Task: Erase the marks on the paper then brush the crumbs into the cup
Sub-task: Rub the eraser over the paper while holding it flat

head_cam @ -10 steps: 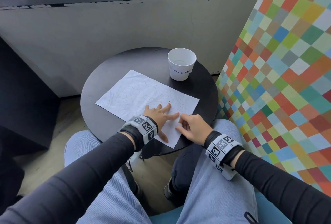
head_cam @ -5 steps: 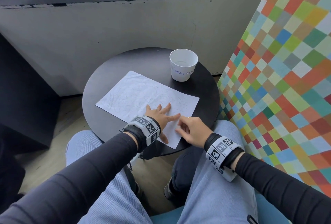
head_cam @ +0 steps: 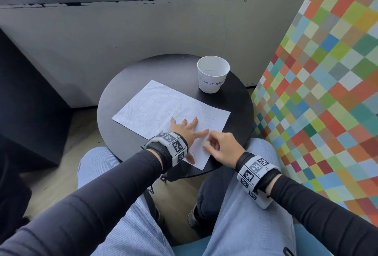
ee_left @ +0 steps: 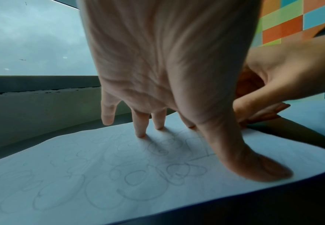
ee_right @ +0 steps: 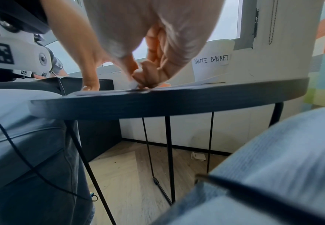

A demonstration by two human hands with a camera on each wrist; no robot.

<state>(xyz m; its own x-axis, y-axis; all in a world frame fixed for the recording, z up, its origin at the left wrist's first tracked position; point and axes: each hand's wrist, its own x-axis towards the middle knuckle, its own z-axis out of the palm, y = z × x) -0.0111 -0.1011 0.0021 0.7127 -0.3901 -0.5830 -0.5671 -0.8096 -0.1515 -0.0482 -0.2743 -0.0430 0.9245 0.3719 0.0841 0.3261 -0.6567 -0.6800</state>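
A white sheet of paper (head_cam: 163, 110) with faint pencil scribbles lies on the round black table (head_cam: 126, 83). My left hand (head_cam: 185, 129) lies flat on its near part with fingers spread, pressing it down; the left wrist view shows the fingertips (ee_left: 140, 134) on the paper (ee_left: 81, 175). My right hand (head_cam: 221, 145) sits just right of it at the sheet's near right edge, fingers curled, pinching a small white eraser (ee_right: 134, 84) against the paper. The white cup (head_cam: 212, 74) labelled "WASTE BASKET" stands upright at the table's far right, apart from both hands.
A wall of coloured squares (head_cam: 319, 92) stands close on the right. A grey wall under the window (head_cam: 122, 30) is behind the table. My knees in light jeans (head_cam: 241, 214) sit under the table's near edge. A dark cabinet (head_cam: 24, 102) is at the left.
The right hand has shifted slightly along the paper's near right part with the eraser. The left hand stays pressed flat in the same place.
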